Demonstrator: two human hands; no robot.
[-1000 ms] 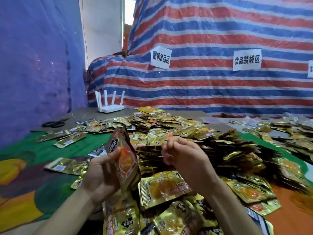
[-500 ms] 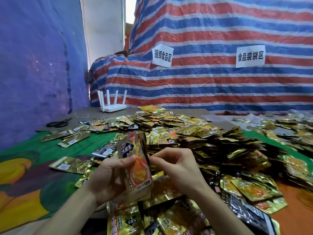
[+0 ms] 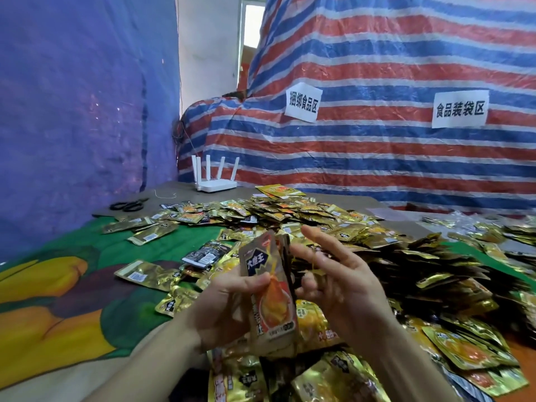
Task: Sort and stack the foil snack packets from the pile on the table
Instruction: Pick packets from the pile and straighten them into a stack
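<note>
My left hand (image 3: 229,309) grips an upright stack of gold foil snack packets (image 3: 269,288), thumb across the front packet. My right hand (image 3: 336,282) is just right of the stack with fingers spread and a thin yellow rubber band (image 3: 314,264) stretched over them. Whether the band touches the stack is unclear. A big pile of gold packets (image 3: 333,227) covers the table behind and to the right of my hands. More packets (image 3: 313,378) lie below my hands at the near edge.
Loose packets (image 3: 145,274) lie scattered on the green and yellow tablecloth (image 3: 58,300) at left. Black scissors (image 3: 127,205) and a white router (image 3: 216,184) sit at the far left of the table. A striped tarp wall with two paper signs stands behind.
The held stack has risen and turned more upright. My right hand has opened from a pinch beside the stack to spread fingers with the rubber band on them.
</note>
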